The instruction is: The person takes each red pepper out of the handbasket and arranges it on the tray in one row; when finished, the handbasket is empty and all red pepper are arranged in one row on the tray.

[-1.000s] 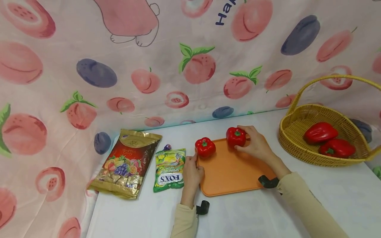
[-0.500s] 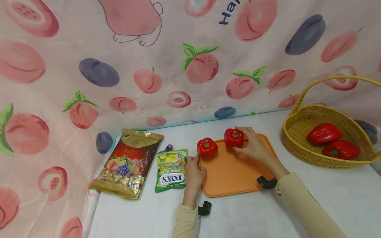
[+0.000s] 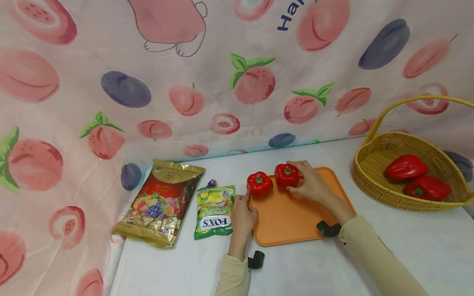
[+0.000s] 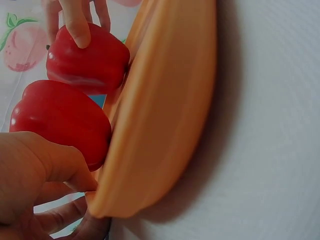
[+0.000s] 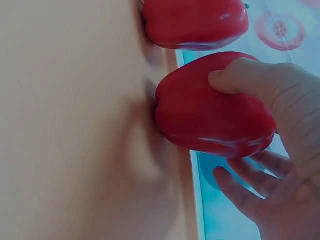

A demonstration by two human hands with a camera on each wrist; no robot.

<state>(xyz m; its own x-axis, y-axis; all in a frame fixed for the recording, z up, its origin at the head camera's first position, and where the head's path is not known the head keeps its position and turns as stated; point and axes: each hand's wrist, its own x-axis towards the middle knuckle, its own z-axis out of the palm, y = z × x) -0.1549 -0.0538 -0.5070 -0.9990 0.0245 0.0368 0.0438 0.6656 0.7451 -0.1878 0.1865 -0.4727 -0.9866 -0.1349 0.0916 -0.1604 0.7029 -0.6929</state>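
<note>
The red bell pepper [image 3: 286,175] sits stem up in our right hand [image 3: 311,183], whose thumb and fingers grip it from opposite sides. We see it at the far edge of the orange tray [image 3: 292,218]; we cannot tell whether its full weight rests there. Just beside it, across a narrow gap, a second pepper [image 3: 260,184] stands at the tray's far left corner. Our left hand [image 3: 243,216] is next to that one, fingers and thumb pinching the tray's left rim. Further left we have a green candy bag [image 3: 214,211], a small wrapped candy [image 3: 212,183] at its top edge, and a gold-and-red bag [image 3: 161,203]. Well apart on the right, a wicker basket [image 3: 370,187] holds two more red peppers [image 3: 406,167]. Behind the white table [image 3: 296,275] hangs a fruit-printed cloth [image 3: 207,70].
</note>
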